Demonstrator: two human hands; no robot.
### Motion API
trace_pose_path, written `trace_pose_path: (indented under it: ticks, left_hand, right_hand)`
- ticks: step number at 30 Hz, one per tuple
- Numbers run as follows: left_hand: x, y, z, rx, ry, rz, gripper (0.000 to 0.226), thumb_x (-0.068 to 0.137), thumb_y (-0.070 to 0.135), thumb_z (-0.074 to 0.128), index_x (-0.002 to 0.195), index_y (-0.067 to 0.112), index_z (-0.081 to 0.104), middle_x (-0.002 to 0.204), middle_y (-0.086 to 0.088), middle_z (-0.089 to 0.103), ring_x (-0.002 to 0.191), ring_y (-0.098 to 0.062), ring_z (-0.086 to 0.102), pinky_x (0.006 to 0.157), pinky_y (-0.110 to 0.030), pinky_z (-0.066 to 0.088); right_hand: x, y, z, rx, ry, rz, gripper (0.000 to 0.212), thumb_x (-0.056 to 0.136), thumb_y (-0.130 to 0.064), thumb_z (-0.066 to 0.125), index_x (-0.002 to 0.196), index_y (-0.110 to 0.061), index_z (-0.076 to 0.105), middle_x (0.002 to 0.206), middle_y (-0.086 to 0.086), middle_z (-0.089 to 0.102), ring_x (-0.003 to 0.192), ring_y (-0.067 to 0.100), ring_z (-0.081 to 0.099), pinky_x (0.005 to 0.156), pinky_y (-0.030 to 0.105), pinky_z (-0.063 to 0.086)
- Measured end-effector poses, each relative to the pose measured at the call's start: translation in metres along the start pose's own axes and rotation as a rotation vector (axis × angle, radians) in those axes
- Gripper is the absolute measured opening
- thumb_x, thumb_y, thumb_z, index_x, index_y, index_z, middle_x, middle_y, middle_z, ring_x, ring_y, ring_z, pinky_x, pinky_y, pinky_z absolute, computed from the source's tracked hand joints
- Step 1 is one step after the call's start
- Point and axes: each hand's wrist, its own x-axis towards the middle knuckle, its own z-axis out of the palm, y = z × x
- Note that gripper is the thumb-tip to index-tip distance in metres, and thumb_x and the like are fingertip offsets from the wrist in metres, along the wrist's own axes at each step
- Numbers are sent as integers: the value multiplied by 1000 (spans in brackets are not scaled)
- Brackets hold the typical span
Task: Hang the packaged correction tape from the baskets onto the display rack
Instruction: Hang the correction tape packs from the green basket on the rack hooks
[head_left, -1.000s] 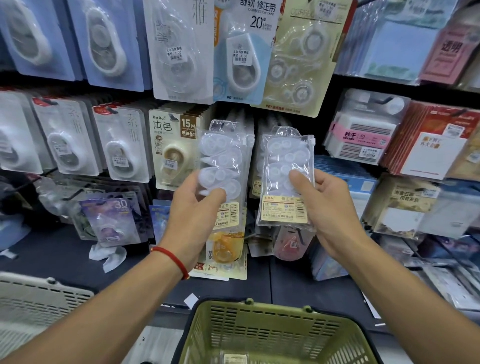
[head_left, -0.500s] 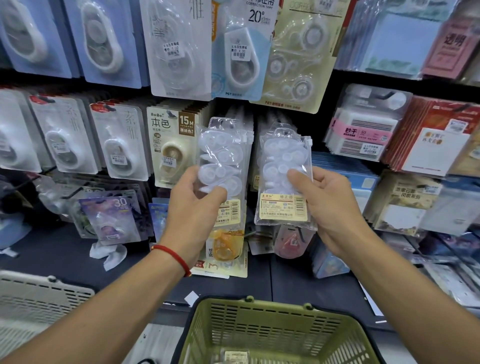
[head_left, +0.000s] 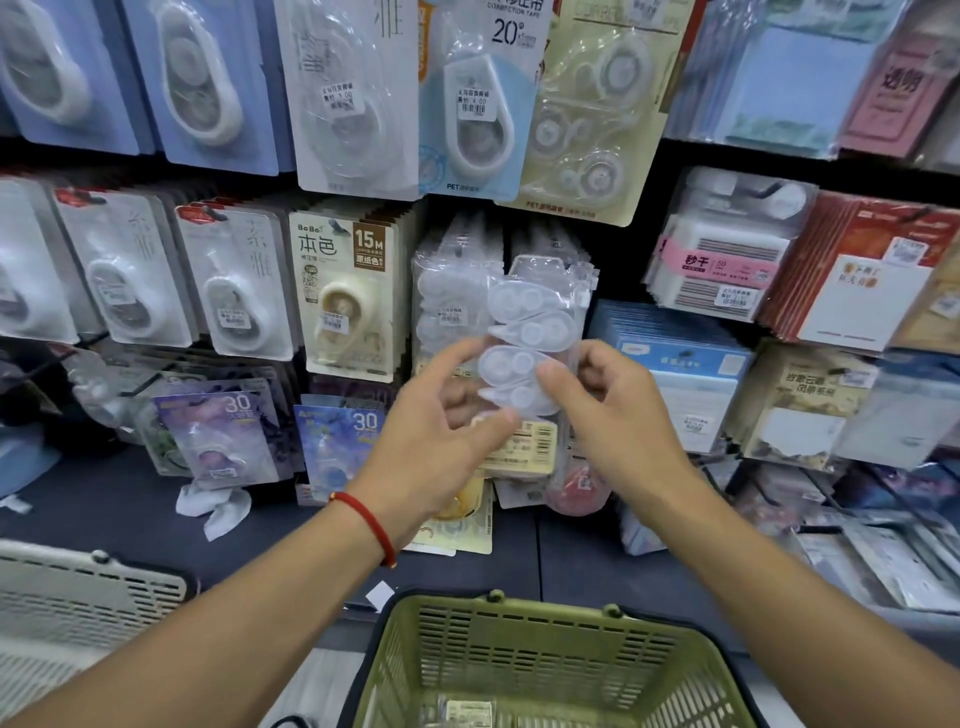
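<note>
I hold a clear bag of white correction tapes (head_left: 530, 332) with a yellow label, in front of the display rack (head_left: 628, 249). My left hand (head_left: 441, 447) pinches its lower left side, thumb on the front. My right hand (head_left: 618, 415) pinches its right side, thumb on the blisters. Just left of it, a row of like packs (head_left: 441, 296) hangs on a hook. The green basket (head_left: 545, 613) stands below my arms, with a packet (head_left: 467, 712) in its bottom.
A white basket (head_left: 78, 587) sits at the lower left. Carded correction tapes (head_left: 343, 291) hang left of the clear packs, sticky-note packs (head_left: 722, 270) to the right. Loose packets (head_left: 223, 436) lean on the dark shelf.
My left hand let go of the pack at the left hook and moved right onto the pack in my right hand. That pack shifted slightly left and up, toward the rack.
</note>
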Motion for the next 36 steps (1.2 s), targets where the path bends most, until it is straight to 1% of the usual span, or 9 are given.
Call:
trace_pose_path:
  ticks: [5, 10, 15, 18, 23, 27, 30, 32, 36]
  left_hand:
    - [0, -2, 4, 83, -63, -27, 66, 92, -9, 70, 147, 24, 52, 103, -4, 67, 79, -10, 70, 83, -27, 63]
    - [0, -2, 8, 63, -56, -23, 65, 92, -10, 70, 146, 22, 54, 106, -9, 66, 83, -18, 71, 87, -44, 65]
    - [0, 2, 8, 8, -27, -10, 62, 91, -11, 70, 144, 19, 56, 109, -11, 67, 82, -18, 71, 89, -45, 64]
    - [-2, 4, 8, -59, -34, -15, 62, 90, -16, 67, 144, 13, 56, 99, -4, 67, 74, -11, 70, 77, -29, 64]
    - [0, 2, 6, -128, -56, -33, 61, 90, -18, 66, 141, 14, 56, 100, -9, 72, 77, -20, 74, 74, -27, 63]
    - [5, -7, 5, 200, -93, -35, 62, 94, -1, 72, 147, 23, 53, 126, -5, 68, 104, -15, 73, 97, -35, 61]
    - [15, -16, -8, 768, -80, 130, 70, 94, 9, 69, 157, 24, 44, 154, 1, 53, 142, -16, 48, 124, -28, 31]
    - [21, -18, -15, 933, -47, 236, 72, 92, 8, 68, 157, 22, 43, 164, 0, 40, 153, -18, 33, 122, -20, 15]
    - [33, -30, -22, 1069, -26, 289, 78, 89, 6, 68, 159, 24, 39, 175, 2, 10, 161, -18, 8, 125, -33, 22]
  right_hand:
    - [5, 0, -7, 154, 168, 123, 25, 104, -33, 63, 107, -9, 68, 102, 21, 76, 99, 47, 71, 87, 68, 56]
    - [6, -5, -11, 165, 150, 163, 32, 105, -37, 63, 106, -5, 69, 104, 28, 73, 100, 55, 67, 82, 72, 55]
    - [7, -9, -15, 144, 140, 125, 25, 104, -35, 65, 100, -13, 75, 90, 12, 79, 83, 35, 77, 77, 62, 59]
    - [7, -9, -16, 180, 122, 89, 33, 103, -38, 67, 103, -5, 73, 100, 28, 75, 98, 54, 69, 80, 74, 54]
    - [8, -4, -17, 177, 128, 101, 29, 101, -39, 68, 99, -11, 77, 95, 18, 79, 95, 48, 74, 81, 71, 57]
    - [9, 8, -15, -288, 227, 28, 44, 101, -44, 66, 137, -19, 61, 116, -7, 72, 110, 10, 69, 91, 27, 57]
    - [6, 21, -14, -708, 222, -292, 56, 101, -26, 66, 152, -13, 47, 145, 6, 50, 135, 21, 46, 113, 38, 41]
    - [8, 29, -9, -849, 91, -415, 56, 100, -21, 66, 153, -13, 49, 157, 9, 45, 145, 27, 40, 118, 47, 38]
    - [24, 40, 8, -1089, -109, -363, 71, 102, -28, 59, 165, -22, 29, 177, 5, 5, 163, 25, 6, 128, 50, 18]
